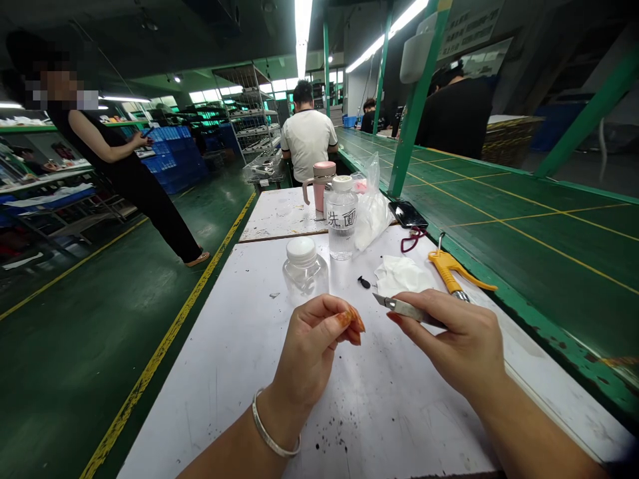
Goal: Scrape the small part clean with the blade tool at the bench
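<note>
White table [214,406]: scuffed, flecked with black specks, with both hands held just above it.

Left hand [307,352]: fingertips pinched on a small orange piece [353,322], a metal bangle [272,426] on the wrist.

Right hand [452,336]: wrapped round a craft knife [407,309], its blade pointing left toward the orange piece.

Hands: apart but close, not touching; only the knife tip reaches toward the other hand.

Just ahead: a tiny black bit [363,282] lying beside a white tissue [401,276], with a yellow air gun [449,271] to the right.

Further up: a clear jar [303,273], a labelled bottle [342,219], a pink mug [324,183], a plastic bag [372,213] and a black phone [407,214].

Beyond: a green workbench [499,219] — and a person in a white shirt [308,140] at the far table end.
</note>
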### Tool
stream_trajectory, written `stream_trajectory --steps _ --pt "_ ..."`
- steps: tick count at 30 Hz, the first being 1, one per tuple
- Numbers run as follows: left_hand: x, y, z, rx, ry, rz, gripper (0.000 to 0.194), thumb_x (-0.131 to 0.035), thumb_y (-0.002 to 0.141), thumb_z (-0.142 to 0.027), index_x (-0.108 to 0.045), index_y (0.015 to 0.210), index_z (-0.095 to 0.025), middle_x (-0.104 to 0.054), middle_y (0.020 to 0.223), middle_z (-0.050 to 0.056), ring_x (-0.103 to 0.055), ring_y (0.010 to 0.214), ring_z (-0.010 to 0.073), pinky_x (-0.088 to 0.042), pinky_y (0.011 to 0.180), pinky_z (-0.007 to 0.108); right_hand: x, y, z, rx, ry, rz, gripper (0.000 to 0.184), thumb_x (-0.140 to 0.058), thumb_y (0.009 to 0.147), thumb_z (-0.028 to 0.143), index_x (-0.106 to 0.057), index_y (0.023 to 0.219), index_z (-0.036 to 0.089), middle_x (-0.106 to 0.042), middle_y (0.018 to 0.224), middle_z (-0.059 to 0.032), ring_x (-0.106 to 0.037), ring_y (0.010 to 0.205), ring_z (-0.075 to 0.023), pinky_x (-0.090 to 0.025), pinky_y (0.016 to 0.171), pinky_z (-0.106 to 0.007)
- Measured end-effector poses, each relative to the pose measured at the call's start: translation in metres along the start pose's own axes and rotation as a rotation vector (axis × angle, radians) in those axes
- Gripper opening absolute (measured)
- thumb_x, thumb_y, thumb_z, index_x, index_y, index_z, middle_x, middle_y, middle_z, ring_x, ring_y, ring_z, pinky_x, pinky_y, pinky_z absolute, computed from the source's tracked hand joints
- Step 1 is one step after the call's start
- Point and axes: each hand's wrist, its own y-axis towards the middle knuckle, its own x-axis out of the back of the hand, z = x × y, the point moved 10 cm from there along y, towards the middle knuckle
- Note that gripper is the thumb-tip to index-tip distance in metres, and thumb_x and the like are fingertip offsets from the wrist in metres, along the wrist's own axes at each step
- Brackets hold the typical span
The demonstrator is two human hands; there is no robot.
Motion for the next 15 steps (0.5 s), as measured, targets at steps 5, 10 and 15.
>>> stream_trajectory --steps 5,10,15 --pt "-0.0008 -0.0001 -0.0009 -0.013 0.000 0.007 0.011 -0.064 0.083 -0.015 -0.070 0.074 -0.018 -0.067 0.073 0.002 -0.059 0.069 0.0111 -0.049 0.065 0.022 0.0010 -0.0006 0.0007 0.010 -0.005 -0.002 0.006 -0.072 0.085 0.016 -0.072 0.090 0.019 -0.068 0.068 0.0015 -0.057 0.057 -0.0104 -0.042 0.054 -0.024" --pt "-0.0023 -0.0002 -0.0031 -0.028 0.032 0.014 0.011 -0.065 0.083 -0.017 -0.070 0.073 -0.018 -0.066 0.072 0.002 -0.058 0.068 0.0118 -0.049 0.065 0.023 0.0005 0.0000 0.0017 0.016 -0.011 0.004 0.007 -0.072 0.085 0.017 -0.072 0.091 0.019 -0.068 0.068 0.0014 -0.058 0.057 -0.0107 -0.042 0.054 -0.024" --pt "-0.0027 0.0004 -0.0033 -0.032 0.044 0.014 0.011 -0.066 0.082 -0.018 -0.071 0.073 -0.018 -0.066 0.072 0.003 -0.058 0.069 0.0126 -0.049 0.065 0.024 0.0011 0.0003 0.0018 0.019 -0.017 0.001 0.006 -0.072 0.085 0.017 -0.072 0.091 0.020 -0.068 0.068 0.0013 -0.058 0.056 -0.0114 -0.043 0.054 -0.025"
